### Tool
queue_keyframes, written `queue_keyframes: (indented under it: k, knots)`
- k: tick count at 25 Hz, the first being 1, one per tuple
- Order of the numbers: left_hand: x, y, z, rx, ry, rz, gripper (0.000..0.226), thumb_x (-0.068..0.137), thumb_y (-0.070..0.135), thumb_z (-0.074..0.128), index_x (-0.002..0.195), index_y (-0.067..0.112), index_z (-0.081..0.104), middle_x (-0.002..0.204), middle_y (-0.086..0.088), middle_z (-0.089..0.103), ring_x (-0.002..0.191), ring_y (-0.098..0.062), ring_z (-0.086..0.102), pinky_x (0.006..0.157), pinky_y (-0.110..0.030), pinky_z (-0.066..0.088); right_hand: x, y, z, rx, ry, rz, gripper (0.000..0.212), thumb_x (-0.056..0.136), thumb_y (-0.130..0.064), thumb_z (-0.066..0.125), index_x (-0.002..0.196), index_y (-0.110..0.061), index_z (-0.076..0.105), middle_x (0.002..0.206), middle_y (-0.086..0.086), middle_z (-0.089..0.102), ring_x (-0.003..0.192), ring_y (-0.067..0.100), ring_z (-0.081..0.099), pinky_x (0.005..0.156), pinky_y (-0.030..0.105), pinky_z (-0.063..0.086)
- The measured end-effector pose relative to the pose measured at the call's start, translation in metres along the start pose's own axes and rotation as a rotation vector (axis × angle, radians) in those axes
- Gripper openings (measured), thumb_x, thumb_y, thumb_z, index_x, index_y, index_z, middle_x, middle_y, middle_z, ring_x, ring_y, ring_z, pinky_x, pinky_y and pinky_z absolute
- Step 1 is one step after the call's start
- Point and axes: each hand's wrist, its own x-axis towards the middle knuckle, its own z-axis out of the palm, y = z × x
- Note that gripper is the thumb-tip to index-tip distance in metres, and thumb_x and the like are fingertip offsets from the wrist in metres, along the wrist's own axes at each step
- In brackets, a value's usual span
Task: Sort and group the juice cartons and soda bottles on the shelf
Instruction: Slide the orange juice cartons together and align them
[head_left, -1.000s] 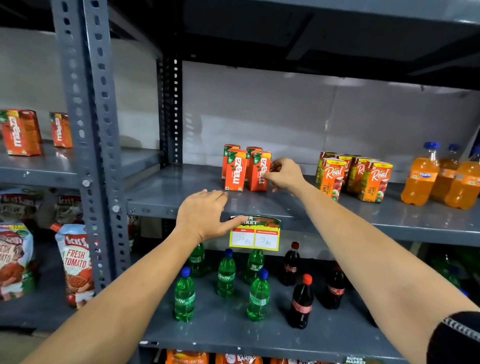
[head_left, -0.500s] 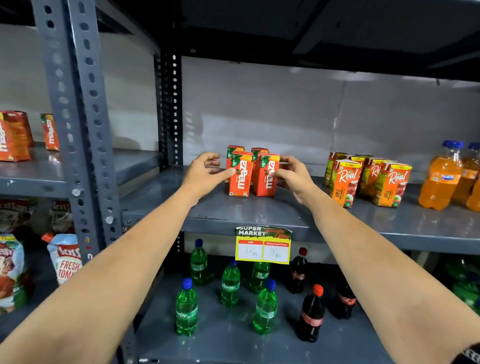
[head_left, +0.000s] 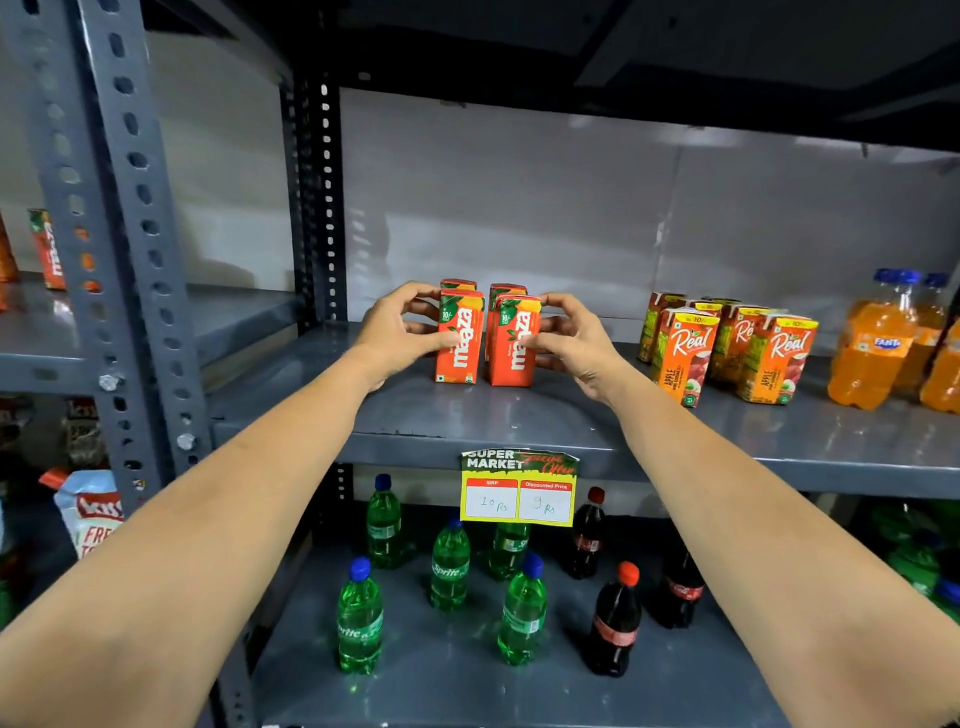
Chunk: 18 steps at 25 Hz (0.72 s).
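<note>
Green Sprite bottles (head_left: 450, 567) are standing loosely spread across the lower shelf (head_left: 447, 691) at the bottom centre of the frame, with dark cola bottles (head_left: 615, 621) just to their right; we are judging these not yet pulled into tight rows. Above them, a yellow price tag (head_left: 519, 488) is hanging from the lip of the middle shelf (head_left: 519, 421). At centre frame we are bracketing the Maaza cartons (head_left: 485, 338) from both sides: our left hand (head_left: 397, 332) is curled against the left front carton and our right hand (head_left: 569, 338) against the right front one, fingers wrapping toward the rear pair. We are pressing inward, it seems, to square the four into one compact block, since a narrow gap is still showing between the front two. Further toward the right edge, Real apple cartons (head_left: 727, 348) are clustering as their own group, and orange Fanta bottles (head_left: 878, 343) are standing beyond them, well apart from the Maaza block.
</note>
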Motion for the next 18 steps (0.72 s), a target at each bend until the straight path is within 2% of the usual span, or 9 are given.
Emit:
queue_keyframes:
  k: [3,8,12,18]
  knots:
    - [0.0018,-0.0029,-0.0044,-0.046,-0.003,-0.021,0.058,0.07,0.007,0.08,0.12,0.018,0.054,0.106,0.001,0.059,0.098,-0.022,0.062,0.077,-0.039,0.057,-0.0023,-0.0019,0.0029,-0.011,-0.014,-0.005,0.041,0.083,-0.007,0.068,0.116,-0.023,0.047,0.112,0.009,0.059,0.106,0.021,0.059,0.072,0.032,0.058]
    - [0.004,-0.0035,-0.0023,-0.071,-0.037,-0.017,0.057,0.072,0.006,0.078,0.122,0.017,0.053,0.11,-0.003,0.058,0.102,-0.022,0.061,0.074,-0.033,0.056,-0.0037,-0.0029,0.0008,-0.025,0.015,-0.018,0.04,0.084,-0.006,0.066,0.114,-0.023,0.047,0.116,0.011,0.057,0.108,0.022,0.057,0.074,0.034,0.058]
    - [0.0057,-0.0051,-0.0003,-0.109,-0.07,-0.023,0.053,0.073,0.007,0.077,0.119,0.019,0.053,0.111,-0.002,0.058,0.106,-0.024,0.061,0.08,-0.042,0.056,-0.0039,-0.0017,-0.0003,-0.033,0.015,-0.016,0.038,0.085,-0.007,0.066,0.113,-0.024,0.047,0.12,0.013,0.057,0.114,0.025,0.056,0.073,0.034,0.058]
    - [0.0064,-0.0058,-0.0013,-0.107,-0.067,-0.043,0.055,0.073,0.009,0.077,0.123,0.016,0.052,0.115,-0.003,0.058,0.108,-0.022,0.059,0.08,-0.042,0.056,-0.0053,-0.0012,-0.0001,-0.028,0.013,-0.009,0.037,0.086,-0.008,0.065,0.114,-0.024,0.046,0.117,0.011,0.057,0.114,0.025,0.056,0.07,0.031,0.057]
